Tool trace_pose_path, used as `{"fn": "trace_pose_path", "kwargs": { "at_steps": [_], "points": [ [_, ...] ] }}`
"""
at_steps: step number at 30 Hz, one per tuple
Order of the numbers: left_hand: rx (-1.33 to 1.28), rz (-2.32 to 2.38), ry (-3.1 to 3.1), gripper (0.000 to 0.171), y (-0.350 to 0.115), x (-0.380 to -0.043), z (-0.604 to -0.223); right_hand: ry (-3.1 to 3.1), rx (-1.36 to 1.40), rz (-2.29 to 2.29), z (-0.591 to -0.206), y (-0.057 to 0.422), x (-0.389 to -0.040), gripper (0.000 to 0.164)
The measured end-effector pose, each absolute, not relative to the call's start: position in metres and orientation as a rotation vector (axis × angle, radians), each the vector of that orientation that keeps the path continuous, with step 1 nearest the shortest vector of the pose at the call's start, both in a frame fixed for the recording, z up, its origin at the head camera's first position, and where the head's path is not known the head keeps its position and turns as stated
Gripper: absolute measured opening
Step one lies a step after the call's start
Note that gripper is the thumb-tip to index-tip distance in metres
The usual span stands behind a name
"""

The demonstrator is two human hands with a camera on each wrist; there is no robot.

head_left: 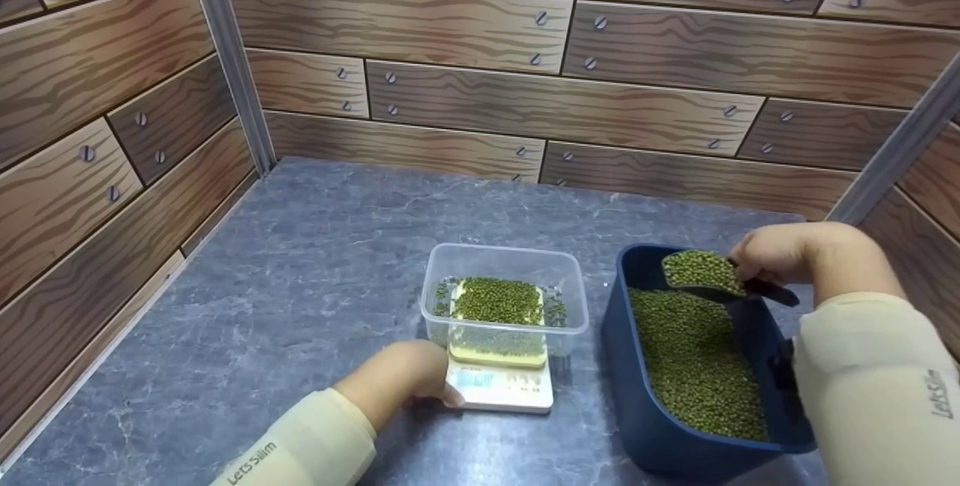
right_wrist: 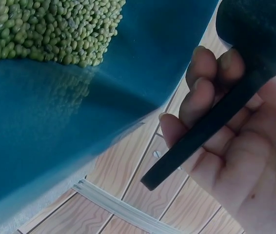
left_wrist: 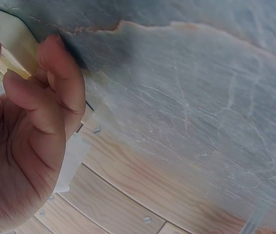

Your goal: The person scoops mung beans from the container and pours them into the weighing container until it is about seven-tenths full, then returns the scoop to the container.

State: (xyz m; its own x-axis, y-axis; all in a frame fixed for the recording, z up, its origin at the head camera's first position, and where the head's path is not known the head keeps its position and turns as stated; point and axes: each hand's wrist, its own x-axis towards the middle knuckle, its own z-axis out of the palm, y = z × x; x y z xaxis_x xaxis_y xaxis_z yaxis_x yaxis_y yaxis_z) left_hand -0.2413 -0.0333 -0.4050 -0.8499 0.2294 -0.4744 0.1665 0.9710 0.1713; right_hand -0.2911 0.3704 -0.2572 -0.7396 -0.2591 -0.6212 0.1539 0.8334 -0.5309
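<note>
Above blue bin (head_left: 628, 388), full scoop (right_wrist: 256, 39)

Left arm: comes in from the near side of the worktop (head_left: 337, 246) and slants in toward the middle.
Left hand (head_left: 424, 372): low down, its fingers (left_wrist: 45, 107) bent and its thumb (head_left: 452, 396) held apart, making a small grip.
Right arm: reaches away along the right side, higher up than the other arm.
Right wrist (head_left: 844, 257): bent, so the knuckles turn left.
Right hand (head_left: 766, 252): up high, nearer the back right corner, fingers curled tight in a grip.
</note>
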Motion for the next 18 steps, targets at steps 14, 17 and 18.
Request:
{"fn": "trace_pose_path", "kwargs": {
  "at_steps": [14,17,18],
  "points": [
    [0.289,0.205,2.595,0.049,-0.033,-0.241,-0.404,2.283,-0.114,-0.732,-0.249,0.319,-0.306,0.026],
    [0.302,0.176,2.6,0.049,-0.034,-0.24,-0.403,2.277,-0.138,-0.701,-0.248,0.301,-0.311,0.026],
    [0.305,0.165,2.602,0.049,-0.034,-0.24,-0.403,2.275,-0.141,-0.694,-0.248,0.294,-0.312,0.026]
  ]
}}
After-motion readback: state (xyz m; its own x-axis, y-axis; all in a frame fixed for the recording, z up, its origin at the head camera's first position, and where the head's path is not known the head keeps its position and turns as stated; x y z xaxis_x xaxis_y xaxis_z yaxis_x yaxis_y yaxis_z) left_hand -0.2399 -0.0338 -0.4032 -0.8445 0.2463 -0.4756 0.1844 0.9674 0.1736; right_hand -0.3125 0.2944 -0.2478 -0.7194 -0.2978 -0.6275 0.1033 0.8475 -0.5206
